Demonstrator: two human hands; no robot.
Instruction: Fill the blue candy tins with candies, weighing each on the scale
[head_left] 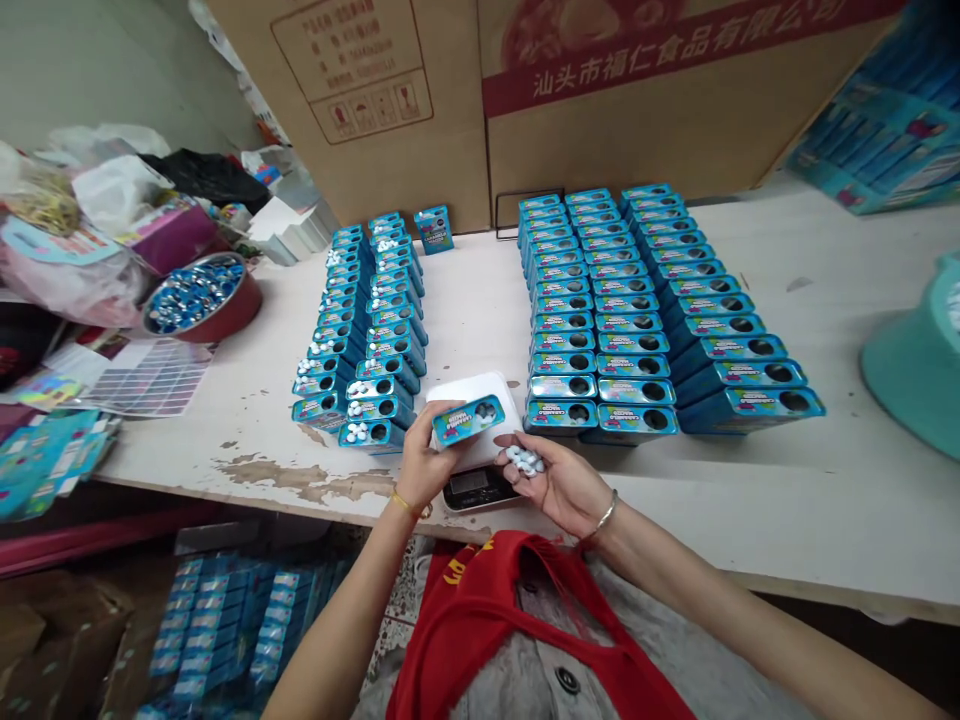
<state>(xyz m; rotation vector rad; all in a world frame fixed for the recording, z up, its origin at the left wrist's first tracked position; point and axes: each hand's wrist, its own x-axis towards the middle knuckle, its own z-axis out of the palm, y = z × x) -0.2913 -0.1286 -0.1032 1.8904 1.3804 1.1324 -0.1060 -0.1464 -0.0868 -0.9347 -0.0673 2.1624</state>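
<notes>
My left hand point(424, 462) grips a small blue rectangular tin point(458, 421), its open round window showing white candies. My right hand point(561, 482) is cupped palm up, with several white candies point(523, 460) pinched in its fingers. Both hands are just above a white digital kitchen scale point(472, 430), whose dark display faces me. Beside my left hand stands a block of similar blue tins point(367, 330) in rows, some holding white candies. A larger block of blue tins point(630, 320) lies to the right of the scale, their round openings dark.
The worn white table point(810, 490) has peeling paint at its front edge. Cardboard cartons point(600, 100) stand behind it. At the left are a red bowl of blue-and-silver pieces point(202, 296), plastic bags and label sheets point(146, 375). A teal plastic tub point(919, 350) sits right; stacked blue tins point(217, 630) lie below.
</notes>
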